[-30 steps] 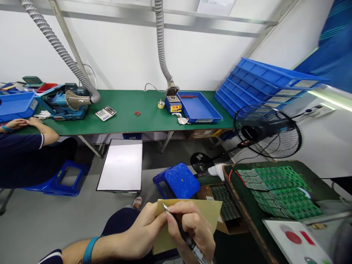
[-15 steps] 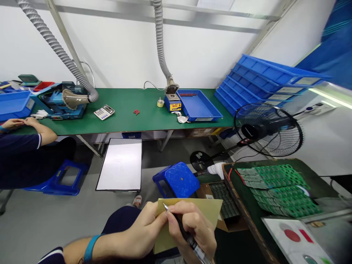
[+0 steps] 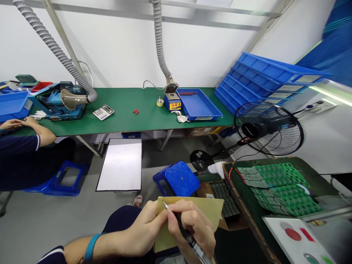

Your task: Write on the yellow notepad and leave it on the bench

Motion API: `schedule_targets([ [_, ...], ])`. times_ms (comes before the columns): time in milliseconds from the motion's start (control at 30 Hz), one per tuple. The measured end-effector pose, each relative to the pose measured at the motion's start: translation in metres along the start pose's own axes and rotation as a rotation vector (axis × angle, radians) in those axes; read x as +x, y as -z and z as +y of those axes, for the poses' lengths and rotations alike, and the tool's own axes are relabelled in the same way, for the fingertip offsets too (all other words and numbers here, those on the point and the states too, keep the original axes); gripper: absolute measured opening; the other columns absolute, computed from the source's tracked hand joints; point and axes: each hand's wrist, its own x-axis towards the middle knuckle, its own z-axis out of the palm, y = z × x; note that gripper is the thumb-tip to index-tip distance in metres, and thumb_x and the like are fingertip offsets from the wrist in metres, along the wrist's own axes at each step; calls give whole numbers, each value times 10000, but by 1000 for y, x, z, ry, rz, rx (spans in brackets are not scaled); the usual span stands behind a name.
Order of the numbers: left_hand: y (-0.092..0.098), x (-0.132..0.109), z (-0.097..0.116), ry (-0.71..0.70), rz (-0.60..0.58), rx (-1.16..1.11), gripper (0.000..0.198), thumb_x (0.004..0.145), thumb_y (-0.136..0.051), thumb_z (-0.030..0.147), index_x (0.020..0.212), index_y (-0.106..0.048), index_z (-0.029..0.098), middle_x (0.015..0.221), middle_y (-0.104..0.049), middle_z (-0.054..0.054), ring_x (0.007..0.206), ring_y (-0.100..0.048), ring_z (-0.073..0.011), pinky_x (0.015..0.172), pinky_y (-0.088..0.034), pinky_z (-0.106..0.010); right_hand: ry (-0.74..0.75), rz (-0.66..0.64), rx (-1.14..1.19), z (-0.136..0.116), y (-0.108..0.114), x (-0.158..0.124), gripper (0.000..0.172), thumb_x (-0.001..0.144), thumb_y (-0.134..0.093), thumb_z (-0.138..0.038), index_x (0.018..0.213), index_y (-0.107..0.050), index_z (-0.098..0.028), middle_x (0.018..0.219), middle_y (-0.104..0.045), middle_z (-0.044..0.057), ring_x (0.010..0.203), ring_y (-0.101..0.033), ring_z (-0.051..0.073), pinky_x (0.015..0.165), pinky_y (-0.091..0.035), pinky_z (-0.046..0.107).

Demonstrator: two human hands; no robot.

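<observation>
At the bottom centre my left hand (image 3: 143,231) grips the left edge of a tan cardboard sheet (image 3: 209,211) held over my lap. My right hand (image 3: 196,229) is closed round a black pen (image 3: 189,240), with the pen's tip resting on the upper left part of the sheet. A blue band circles my left wrist. To my right, a dark green table (image 3: 242,198) carries a spread of several green circuit boards (image 3: 277,185).
A long green bench (image 3: 132,121) spans the back with a calculator (image 3: 103,112), a blue tray (image 3: 198,106) and a blue machine (image 3: 59,104). Another person (image 3: 24,154) sits at its left. A blue stool (image 3: 178,179), a white board (image 3: 121,165), a floor fan (image 3: 268,128) and stacked blue trays (image 3: 264,82) stand around.
My hands, the sheet and the pen hold almost the same pose. The view has shifted very slightly.
</observation>
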Motion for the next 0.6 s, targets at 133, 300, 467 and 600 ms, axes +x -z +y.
schedule_targets([
  [133, 2, 1, -2, -14, -1, -20, 513, 809, -495, 602, 923, -676, 135, 839, -639, -41, 781, -502, -173, 717, -429, -246, -30, 30, 4, 2, 0, -1, 314, 736, -554, 6, 639, -335, -198, 728, -613, -8, 617, -587, 90, 558, -483, 211],
  [300, 4, 3, -3, -35, -10, -68, 454, 837, -499, 527, 1023, -658, 145, 916, -662, -50, 871, -550, -205, 763, -435, -266, -61, 71, 16, 4, -3, 0, 320, 748, -546, -17, 632, -312, -202, 695, -595, -19, 597, -569, 89, 540, -454, 209],
  [467, 5, 4, -3, -20, 31, 22, 473, 838, -478, 516, 1020, -651, 115, 950, -663, -84, 905, -563, -240, 801, -430, -314, -70, 92, 0, 5, -8, 1, 317, 757, -544, -27, 620, -315, -199, 698, -595, -19, 588, -559, 87, 537, -439, 213],
  [600, 6, 4, -5, -15, 39, 38, 480, 847, -462, 513, 1035, -636, 107, 1001, -657, -100, 951, -564, -258, 826, -428, -331, -49, 75, 7, 6, -9, 2, 309, 755, -543, -24, 626, -322, -198, 708, -594, -23, 597, -562, 85, 548, -448, 210],
])
